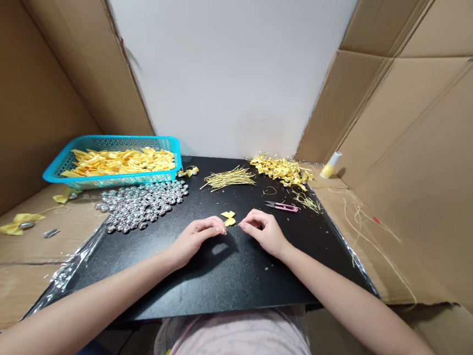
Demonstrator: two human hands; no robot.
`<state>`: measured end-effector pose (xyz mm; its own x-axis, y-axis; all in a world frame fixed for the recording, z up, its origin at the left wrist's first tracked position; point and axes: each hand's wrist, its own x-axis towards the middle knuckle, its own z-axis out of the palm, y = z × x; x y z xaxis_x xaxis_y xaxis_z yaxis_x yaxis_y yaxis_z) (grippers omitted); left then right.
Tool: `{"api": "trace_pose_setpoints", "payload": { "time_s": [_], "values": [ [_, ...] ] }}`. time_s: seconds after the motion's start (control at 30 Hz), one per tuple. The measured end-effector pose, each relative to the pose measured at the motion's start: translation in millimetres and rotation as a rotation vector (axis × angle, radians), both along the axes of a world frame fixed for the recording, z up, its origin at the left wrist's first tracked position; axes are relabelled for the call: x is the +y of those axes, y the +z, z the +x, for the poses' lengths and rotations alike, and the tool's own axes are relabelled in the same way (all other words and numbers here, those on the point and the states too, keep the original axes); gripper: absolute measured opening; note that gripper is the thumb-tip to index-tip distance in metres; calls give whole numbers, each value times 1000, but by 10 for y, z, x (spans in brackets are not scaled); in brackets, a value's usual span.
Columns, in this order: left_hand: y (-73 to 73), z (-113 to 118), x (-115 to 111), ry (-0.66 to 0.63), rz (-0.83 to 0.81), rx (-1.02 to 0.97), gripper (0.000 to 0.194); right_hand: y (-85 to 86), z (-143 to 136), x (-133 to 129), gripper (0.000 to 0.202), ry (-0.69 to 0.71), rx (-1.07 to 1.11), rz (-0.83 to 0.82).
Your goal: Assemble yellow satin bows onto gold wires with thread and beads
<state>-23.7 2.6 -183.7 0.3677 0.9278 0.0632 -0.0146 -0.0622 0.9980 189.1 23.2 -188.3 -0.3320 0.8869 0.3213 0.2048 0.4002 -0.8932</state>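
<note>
Head cam — my L hand (197, 238) & R hand (268, 234) curled nr bow (230, 221), can't tell grip — blk table (235, 285) btwn cardboard walls (439, 134).

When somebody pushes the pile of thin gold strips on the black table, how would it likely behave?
The gold strips are probably fairly stiff, since most lie nearly straight. Pushed, they may spread apart: their ends fan out and no band shows around them. Each is likely light, being so thin.
</note>
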Motion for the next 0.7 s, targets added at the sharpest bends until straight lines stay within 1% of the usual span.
{"api": "trace_pose_setpoints", "payload": {
  "time_s": [0.13, 0.23, 0.43, 0.53, 0.6, 0.7],
  "values": [
    [-9, -5, 5, 10, -5, 1, 18, -4, 7, 6, 16, -7, -7, 18],
    [4, -4, 2, 5, 21, 33, 19, 0, 3, -2, 14, -5, -18, 49],
    [25, 2, -14, -106, 186, 257, 24, 18, -52, -78, 6, 106, -2, 177],
    [17, -3, -13, -129, 241, 328, 26, 23, -78, -102, 9, 142, -8, 244],
    [10, -9, -8, -138, 257, 364, 27, 25, -85, -100, 11, 149, -25, 260],
    [-3, -17, -3, -157, 268, 420, 28, 27, -84, -81, 15, 104, -58, 236]
  ]
}}
